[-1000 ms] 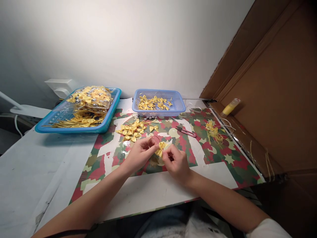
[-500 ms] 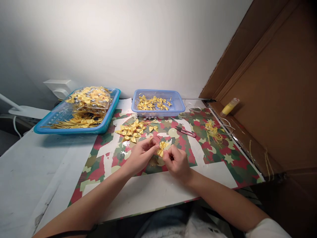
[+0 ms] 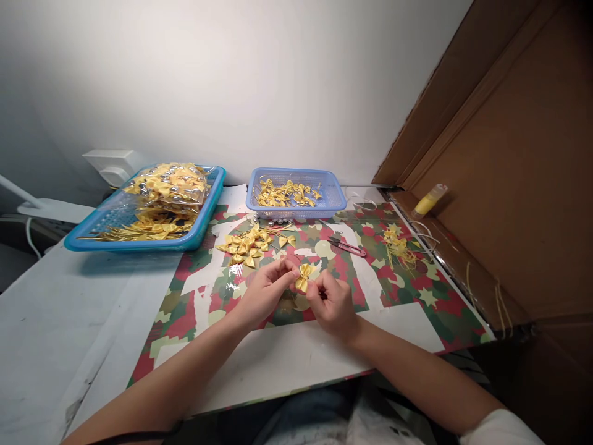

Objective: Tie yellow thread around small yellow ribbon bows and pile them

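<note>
The yellow ribbon bow [image 3: 304,277] is positioned between both hands, above the camouflage-patterned covering [image 3: 259,314] of the worktop [image 3: 115,303]. The left hand [image 3: 269,285] pinches the bow's left edge between thumb and forefinger. The right hand [image 3: 334,303] has its fingers curled inward, with thumb and forefinger pinching the bow's lower right edge.

Just beyond the left hand lies a loose pile of yellow bows [image 3: 245,245]. Thread snips [image 3: 347,247] lie beyond the right hand, blades pointing left. Silver beads [image 3: 277,220] sit in front of the light-blue basket [image 3: 296,211], which contains further bows. At far left, the blue tray [image 3: 125,245] carries a clear bag [image 3: 169,182] and stemmed bows. A yellow thread tangle [image 3: 400,252] lies at right.
</note>
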The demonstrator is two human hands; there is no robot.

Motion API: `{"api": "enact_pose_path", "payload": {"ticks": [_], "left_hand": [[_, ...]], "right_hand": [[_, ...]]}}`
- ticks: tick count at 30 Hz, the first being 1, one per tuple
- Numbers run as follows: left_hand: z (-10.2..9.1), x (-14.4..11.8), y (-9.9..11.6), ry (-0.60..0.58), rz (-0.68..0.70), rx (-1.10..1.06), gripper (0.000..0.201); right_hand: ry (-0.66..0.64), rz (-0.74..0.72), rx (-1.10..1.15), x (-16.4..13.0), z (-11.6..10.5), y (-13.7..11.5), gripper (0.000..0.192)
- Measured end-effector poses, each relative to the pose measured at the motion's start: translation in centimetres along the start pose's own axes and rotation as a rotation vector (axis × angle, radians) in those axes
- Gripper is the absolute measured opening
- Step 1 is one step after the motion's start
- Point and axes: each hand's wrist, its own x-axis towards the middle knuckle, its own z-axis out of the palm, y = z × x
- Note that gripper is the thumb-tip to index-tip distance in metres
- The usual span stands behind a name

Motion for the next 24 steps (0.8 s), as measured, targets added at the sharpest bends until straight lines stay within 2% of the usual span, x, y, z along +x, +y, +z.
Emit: {"api": "enact_pose_path", "payload": {"ticks": [11,19,24], "left_hand": [[-0.09,-0.04,-0.33,-0.041,-0.152,-0.168,0.021],[0.18,-0.1,-0.02,-0.018,0.019,-0.065,0.025],[0.26,-0.56,-0.23,0.034,0.082,0.161,0.022]], "right_hand": [[0.01,-0.012,0.006,-0.16,0.04,0.38,0.026],[0.039,-0.01,-0.03,-0.29,0.13,0.35,0.028],[0.044,-0.057,-0.081,-0.11,0.1,0.22,0.028]]}}
